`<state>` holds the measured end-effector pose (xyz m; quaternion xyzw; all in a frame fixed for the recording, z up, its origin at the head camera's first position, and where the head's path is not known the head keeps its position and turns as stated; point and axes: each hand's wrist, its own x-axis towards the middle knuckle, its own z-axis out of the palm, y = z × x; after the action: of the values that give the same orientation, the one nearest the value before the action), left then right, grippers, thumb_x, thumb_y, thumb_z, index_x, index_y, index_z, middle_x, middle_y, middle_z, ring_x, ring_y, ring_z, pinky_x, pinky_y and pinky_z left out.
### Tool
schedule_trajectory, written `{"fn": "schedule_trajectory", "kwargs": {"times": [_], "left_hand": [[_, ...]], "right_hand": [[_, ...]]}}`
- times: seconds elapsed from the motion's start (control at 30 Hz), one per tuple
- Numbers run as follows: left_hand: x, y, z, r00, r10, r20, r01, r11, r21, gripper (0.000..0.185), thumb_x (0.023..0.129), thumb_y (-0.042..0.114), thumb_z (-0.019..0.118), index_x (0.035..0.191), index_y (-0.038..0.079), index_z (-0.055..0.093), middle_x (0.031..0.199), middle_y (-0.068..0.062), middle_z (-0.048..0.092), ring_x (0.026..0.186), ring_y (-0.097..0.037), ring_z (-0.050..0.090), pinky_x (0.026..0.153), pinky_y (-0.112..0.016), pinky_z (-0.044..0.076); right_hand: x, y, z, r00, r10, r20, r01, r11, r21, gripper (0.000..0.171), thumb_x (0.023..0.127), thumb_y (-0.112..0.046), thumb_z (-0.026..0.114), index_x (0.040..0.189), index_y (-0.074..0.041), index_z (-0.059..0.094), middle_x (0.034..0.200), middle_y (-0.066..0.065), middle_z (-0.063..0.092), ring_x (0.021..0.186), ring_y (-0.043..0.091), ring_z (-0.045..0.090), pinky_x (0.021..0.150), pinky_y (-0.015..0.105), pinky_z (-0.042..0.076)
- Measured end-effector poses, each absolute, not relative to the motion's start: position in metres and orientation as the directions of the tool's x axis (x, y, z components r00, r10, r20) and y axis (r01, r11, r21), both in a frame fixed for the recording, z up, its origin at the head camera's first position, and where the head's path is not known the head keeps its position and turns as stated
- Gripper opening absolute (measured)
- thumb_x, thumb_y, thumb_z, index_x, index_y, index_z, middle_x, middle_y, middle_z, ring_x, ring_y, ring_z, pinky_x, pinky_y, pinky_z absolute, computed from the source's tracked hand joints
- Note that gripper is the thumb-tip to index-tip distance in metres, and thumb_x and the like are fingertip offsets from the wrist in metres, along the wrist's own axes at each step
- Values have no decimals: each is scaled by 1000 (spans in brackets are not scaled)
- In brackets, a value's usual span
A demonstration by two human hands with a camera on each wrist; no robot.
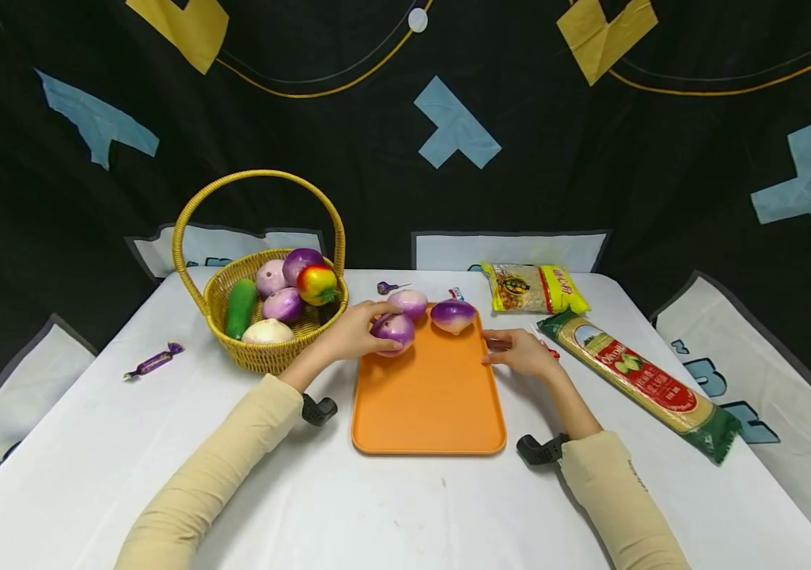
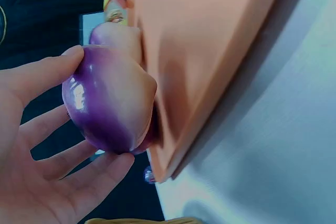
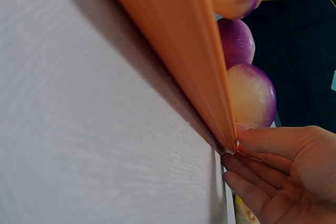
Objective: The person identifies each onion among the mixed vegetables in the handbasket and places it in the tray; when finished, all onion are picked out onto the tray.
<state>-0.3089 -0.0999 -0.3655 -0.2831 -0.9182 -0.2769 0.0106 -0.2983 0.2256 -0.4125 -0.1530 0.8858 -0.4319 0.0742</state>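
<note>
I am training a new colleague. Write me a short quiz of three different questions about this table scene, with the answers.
1. True or false: the left hand holds a purple turnip at the orange tray.
2. How many purple turnips lie on or at the tray?
3. Multiple choice: where do the fingers of the right hand rest? A) on the pasta packet B) at the tray's right edge C) in the basket

Key
1. True; the left wrist view shows the fingers round it.
2. Three.
3. B.
</note>
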Motion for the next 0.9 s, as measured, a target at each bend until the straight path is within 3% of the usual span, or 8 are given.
{"fn": "schedule_trajectory", "kwargs": {"times": [0.2, 0.43, 0.77, 0.9], "left_hand": [[-314, -98, -373, -847, 511, 145, 509, 704, 495, 64, 86, 35, 74, 139, 6, 51, 139, -18, 50, 128, -34, 46, 109, -46, 34], [-309, -107, -370, -844, 509, 172, 526, 716, 460, 66, 89, 36, 69, 141, 2, 47, 135, -22, 52, 125, -36, 48, 107, -48, 36], [-288, -141, -333, -795, 528, 299, 605, 657, 449, 54, 85, 28, 76, 132, 7, 58, 129, -14, 59, 118, -31, 53, 103, -47, 41], [-283, -168, -316, -801, 541, 257, 594, 662, 457, 56, 84, 29, 76, 134, 12, 57, 131, -11, 57, 120, -32, 51, 101, -49, 42]], "right_hand": [[-299, 225, -412, -947, -321, -10, -190, 584, -789, 55, 88, -8, 69, 137, 5, 49, 132, 23, 54, 122, 36, 52, 106, 47, 36], [-299, 224, -412, -948, -319, -12, -187, 584, -790, 55, 88, -9, 70, 137, 5, 49, 132, 23, 54, 122, 36, 52, 106, 46, 36], [-297, 225, -410, -947, -322, -8, -196, 596, -779, 55, 88, -11, 70, 137, 5, 49, 132, 23, 54, 122, 36, 52, 106, 47, 36], [-298, 225, -411, -948, -318, -11, -192, 598, -778, 55, 87, -11, 70, 137, 4, 50, 132, 22, 55, 122, 35, 52, 107, 47, 35]]}}
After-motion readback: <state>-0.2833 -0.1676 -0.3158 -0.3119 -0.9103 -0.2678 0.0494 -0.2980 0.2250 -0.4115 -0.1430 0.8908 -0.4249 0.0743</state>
